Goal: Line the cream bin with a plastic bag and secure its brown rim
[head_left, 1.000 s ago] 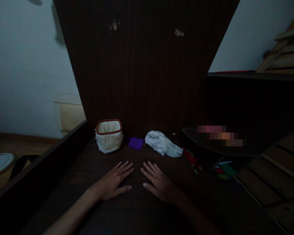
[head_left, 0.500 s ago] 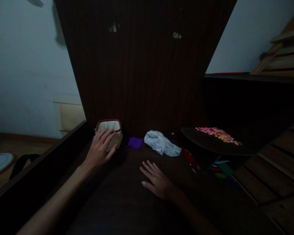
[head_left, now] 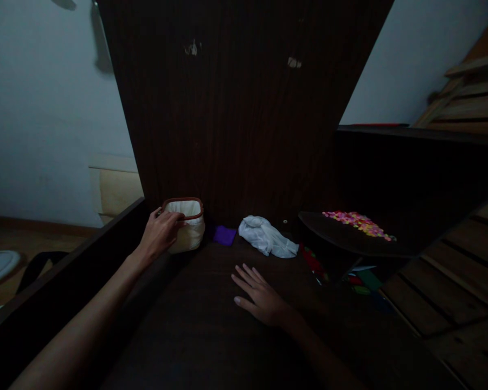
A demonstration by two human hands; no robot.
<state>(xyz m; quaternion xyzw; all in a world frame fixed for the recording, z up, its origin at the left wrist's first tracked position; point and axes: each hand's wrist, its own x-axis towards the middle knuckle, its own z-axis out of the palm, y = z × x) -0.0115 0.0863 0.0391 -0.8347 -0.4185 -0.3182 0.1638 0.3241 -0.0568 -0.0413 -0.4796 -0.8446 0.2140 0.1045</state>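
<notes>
My left hand is closed on the near left part of a brown rim belonging to a small cream, cloth-lined basket. The basket stands upright at the back left of the dark wooden surface. With fingers stretched out, my right hand lies palm down on or just over that surface, holding nothing. Beyond it is a crumpled white plastic bag. A small purple cloth-like piece lies between the basket and the bag.
A dark upright panel closes off the back, and a low side board runs along the left. On the right, a rounded shelf bears many small colourful pieces. Red and green items sit beneath it.
My left hand has gone from spread open in front of the basket to closed on its rim. The right hand has stayed nearly still. The view has shifted slightly.
</notes>
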